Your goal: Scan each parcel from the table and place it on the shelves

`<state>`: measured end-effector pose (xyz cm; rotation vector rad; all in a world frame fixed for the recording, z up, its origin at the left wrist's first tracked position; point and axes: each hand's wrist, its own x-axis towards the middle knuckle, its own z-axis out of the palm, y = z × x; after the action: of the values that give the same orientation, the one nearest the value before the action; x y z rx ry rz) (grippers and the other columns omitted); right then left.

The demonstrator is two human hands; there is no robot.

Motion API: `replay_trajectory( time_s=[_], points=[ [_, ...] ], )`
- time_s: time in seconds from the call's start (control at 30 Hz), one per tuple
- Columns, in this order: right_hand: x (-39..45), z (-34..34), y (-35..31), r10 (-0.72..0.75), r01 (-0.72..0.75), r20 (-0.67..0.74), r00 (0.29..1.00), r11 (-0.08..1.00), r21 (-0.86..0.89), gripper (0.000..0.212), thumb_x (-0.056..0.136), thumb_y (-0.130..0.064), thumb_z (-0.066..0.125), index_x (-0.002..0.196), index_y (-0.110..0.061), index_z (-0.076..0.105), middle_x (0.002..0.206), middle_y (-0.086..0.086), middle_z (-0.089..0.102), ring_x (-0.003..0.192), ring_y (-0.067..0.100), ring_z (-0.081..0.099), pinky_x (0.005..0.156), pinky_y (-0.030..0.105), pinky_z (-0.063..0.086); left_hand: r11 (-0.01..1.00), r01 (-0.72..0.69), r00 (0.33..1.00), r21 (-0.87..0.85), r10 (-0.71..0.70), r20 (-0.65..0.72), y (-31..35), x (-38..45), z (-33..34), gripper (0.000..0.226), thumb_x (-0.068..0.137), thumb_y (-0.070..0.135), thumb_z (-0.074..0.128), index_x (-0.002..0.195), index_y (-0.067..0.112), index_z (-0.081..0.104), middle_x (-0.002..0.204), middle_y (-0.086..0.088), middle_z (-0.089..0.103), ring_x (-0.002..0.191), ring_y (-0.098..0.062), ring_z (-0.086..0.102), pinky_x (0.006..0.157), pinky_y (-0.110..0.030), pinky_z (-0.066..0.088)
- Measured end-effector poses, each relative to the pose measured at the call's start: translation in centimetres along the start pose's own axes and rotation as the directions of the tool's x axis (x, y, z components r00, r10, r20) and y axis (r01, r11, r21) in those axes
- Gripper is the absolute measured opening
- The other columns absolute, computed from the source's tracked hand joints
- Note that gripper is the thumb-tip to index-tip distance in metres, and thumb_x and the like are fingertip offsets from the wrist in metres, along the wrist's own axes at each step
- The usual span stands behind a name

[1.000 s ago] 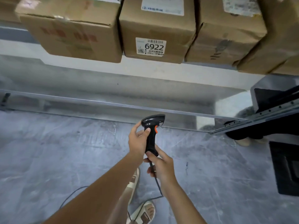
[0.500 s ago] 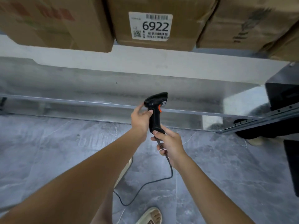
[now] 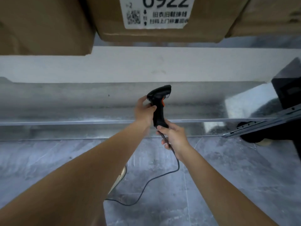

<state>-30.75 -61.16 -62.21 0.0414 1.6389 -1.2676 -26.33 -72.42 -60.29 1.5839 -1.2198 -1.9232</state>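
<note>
A black barcode scanner (image 3: 158,108) with an orange trigger stands upright in front of me, its head tilted up toward the shelf. My left hand (image 3: 144,111) grips its neck and upper handle. My right hand (image 3: 173,137) holds the foot of the handle and the black cable (image 3: 156,178) that trails down to the floor. Above, a cardboard parcel (image 3: 110,18) with a white label (image 3: 156,13) reading 6922 sits on the white shelf (image 3: 146,64), between two other brown parcels (image 3: 44,25) (image 3: 267,15).
Below the shelf board runs a metal rail (image 3: 65,122) over a grey tiled floor (image 3: 48,160). A black object (image 3: 288,88) and a slanted metal rail (image 3: 263,123) stand at the right. My sandalled foot (image 3: 121,175) shows between my arms.
The view has closed in on the shelf, so the 6922 label looms larger at the top. Both hands have lifted the scanner higher toward it, and the cable hangs longer beneath.
</note>
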Motion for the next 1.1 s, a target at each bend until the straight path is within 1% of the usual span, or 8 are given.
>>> replay_trajectory(
  time_s=[0.13,0.4,0.47,0.57,0.63,0.77,1.0,1.1],
  points=[
    [3.0,1.6,-0.1,-0.054,0.055,-0.048,0.997,0.998,0.024,0.027,0.094,-0.009,0.067,0.117,-0.023,0.068,0.075,0.006,0.065,0.041,0.014,0.049,0.038,0.021,0.035,0.995,-0.059,0.995,0.080,0.052,0.087,0.7,3.2,0.1,0.062,0.096,-0.018,0.045,0.149,0.013,0.042,0.130,-0.021,0.065,0.099,-0.026,0.064,0.090,-0.041,0.054],
    [8.8,3.1,1.0,-0.225,0.189,-0.182,0.957,0.962,-0.196,0.029,0.095,-0.011,0.063,0.122,-0.020,0.072,0.064,-0.005,0.059,0.053,0.020,0.049,0.053,0.035,0.053,0.957,-0.112,0.990,0.266,0.085,0.111,-0.8,8.6,0.1,0.080,0.087,-0.026,0.042,0.153,0.021,0.040,0.119,-0.007,0.071,0.115,-0.025,0.064,0.104,-0.041,0.051],
    [9.1,2.8,1.5,-0.268,0.193,-0.207,0.941,0.927,-0.322,0.032,0.095,-0.010,0.060,0.122,-0.021,0.072,0.078,0.000,0.067,0.068,0.024,0.056,0.074,0.049,0.059,0.954,-0.107,0.986,0.281,0.065,0.155,-1.4,8.8,-0.3,0.086,0.084,-0.030,0.038,0.149,0.027,0.044,0.113,-0.001,0.075,0.105,-0.020,0.067,0.087,-0.026,0.054],
    [9.4,2.7,1.6,-0.263,0.191,-0.145,0.954,0.903,-0.384,0.043,0.096,-0.004,0.047,0.130,-0.022,0.067,0.096,0.007,0.070,0.081,0.026,0.058,0.078,0.042,0.054,0.920,-0.146,0.977,0.365,0.076,0.199,-1.2,8.6,-0.7,0.087,0.085,-0.027,0.037,0.152,0.030,0.042,0.109,0.009,0.069,0.100,-0.014,0.060,0.066,-0.011,0.043],
    [9.7,2.8,1.2,-0.262,0.210,-0.055,0.964,0.868,-0.450,0.048,0.097,-0.002,0.039,0.134,-0.022,0.062,0.105,0.010,0.069,0.091,0.031,0.062,0.074,0.033,0.044,0.889,-0.185,0.969,0.419,0.094,0.229,-0.7,8.8,-0.4,0.084,0.088,-0.023,0.039,0.157,0.025,0.035,0.131,-0.002,0.065,0.114,-0.021,0.059,0.080,-0.016,0.042],
    [10.2,2.9,1.1,-0.225,0.209,0.033,0.974,0.828,-0.520,0.053,0.095,-0.002,0.035,0.142,-0.022,0.047,0.126,0.018,0.059,0.114,0.039,0.057,0.094,0.043,0.049,0.846,-0.203,0.957,0.493,0.066,0.282,-0.6,9.2,0.0,0.085,0.092,-0.020,0.038,0.162,0.025,0.023,0.146,-0.012,0.055,0.130,-0.035,0.055,0.111,-0.043,0.046],
    [5.9,3.3,-0.8,-0.192,0.153,-0.013,0.981,0.817,-0.556,0.059,0.094,-0.005,0.046,0.151,-0.021,0.036,0.128,0.022,0.054,0.113,0.041,0.058,0.072,0.031,0.043,0.794,-0.201,0.979,0.574,0.148,0.138,1.0,3.4,-0.1,0.055,0.098,-0.002,0.050,0.152,0.010,0.041,0.147,-0.014,0.053,0.132,-0.031,0.053,0.091,-0.026,0.040],
    [1.4,2.5,-4.0,-0.238,0.191,-0.002,0.971,0.788,-0.586,0.054,0.100,-0.017,0.048,0.153,-0.016,0.034,0.138,0.019,0.053,0.122,0.039,0.055,0.083,0.031,0.042,0.662,-0.249,0.969,0.707,0.175,0.177,4.8,-1.3,-1.1,0.062,0.099,-0.002,0.043,0.158,0.014,0.032,0.156,-0.013,0.045,0.140,-0.030,0.046,0.106,-0.032,0.039]
  ],
)
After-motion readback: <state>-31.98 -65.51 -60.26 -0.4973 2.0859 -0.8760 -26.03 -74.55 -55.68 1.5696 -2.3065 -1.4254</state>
